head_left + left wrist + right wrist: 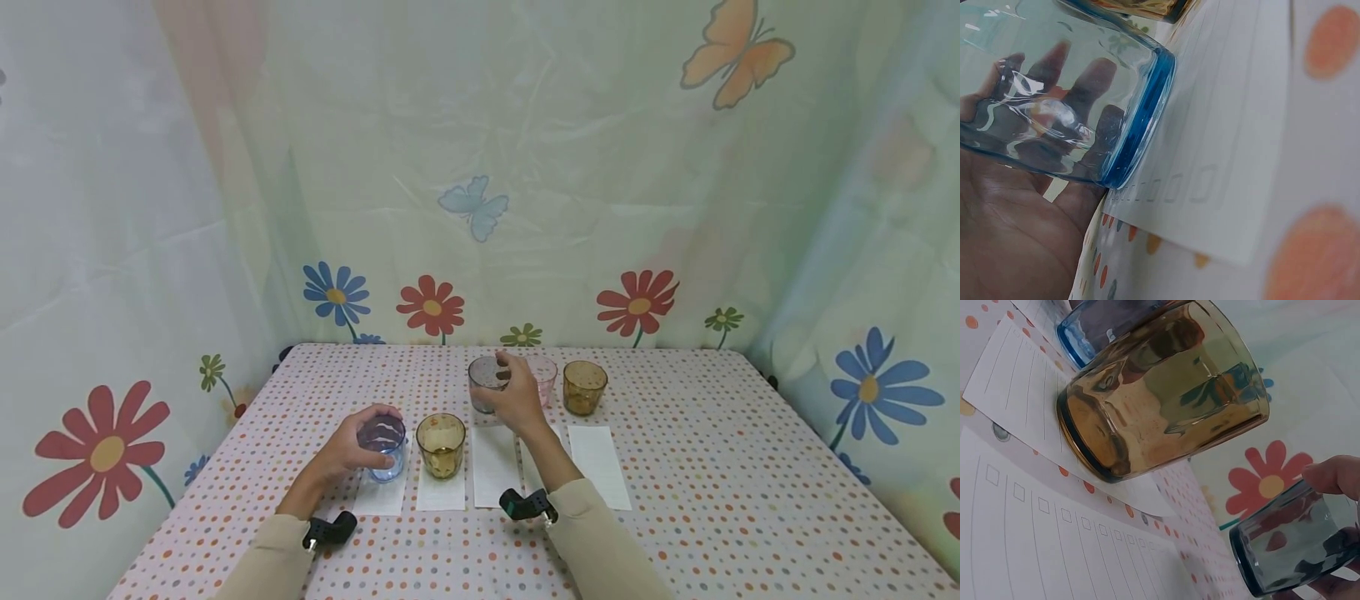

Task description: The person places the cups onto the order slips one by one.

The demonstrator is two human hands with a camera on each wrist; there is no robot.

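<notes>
My left hand (347,447) curls round a clear blue glass (386,468), thumb in front and fingers at the far side. The glass stands upright on a paper slip (379,502) at the left; its blue base (1144,119) shows closely in the left wrist view. Farther back, my right hand (519,402) grips a smoky grey glass (1291,544) between thumb and fingers; whether it touches the table is hard to tell. An amber glass (441,450) stands on its own slip (441,498), just right of the blue one.
Right of the grey glass, a pink glass (547,379) stands partly behind my hand, then another amber glass (585,388). More lined slips lie nearer, including a middle one (493,475) and a right one (602,467). A dotted cloth (720,500) covers the table; a floral curtain (585,208) surrounds it.
</notes>
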